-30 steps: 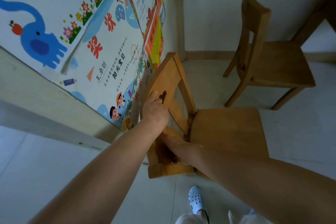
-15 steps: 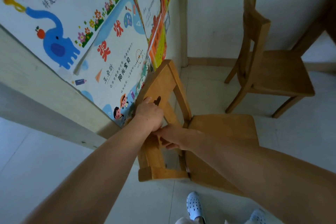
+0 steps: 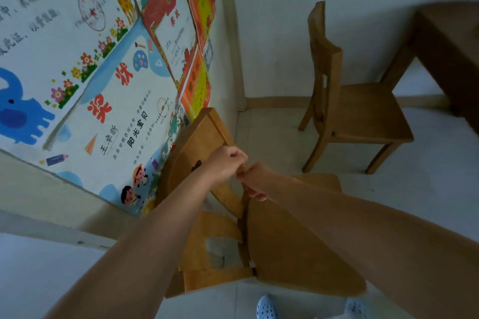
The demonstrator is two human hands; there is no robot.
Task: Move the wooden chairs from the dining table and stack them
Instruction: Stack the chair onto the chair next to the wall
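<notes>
Near wooden chair (image 3: 293, 246): my left hand (image 3: 225, 166) and right hand (image 3: 255, 184) both clenched on its backrest. Second chair (image 3: 363, 114) stands beside the table (image 3: 451, 46).

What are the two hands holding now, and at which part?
Both hands grip the near wooden chair at its backrest: the left hand on the top rail, the right hand on the post just below it.

A home's dining corner: children's award certificates (image 3: 108, 101) covered the wall beside small wooden chairs (image 3: 344, 101).
</notes>
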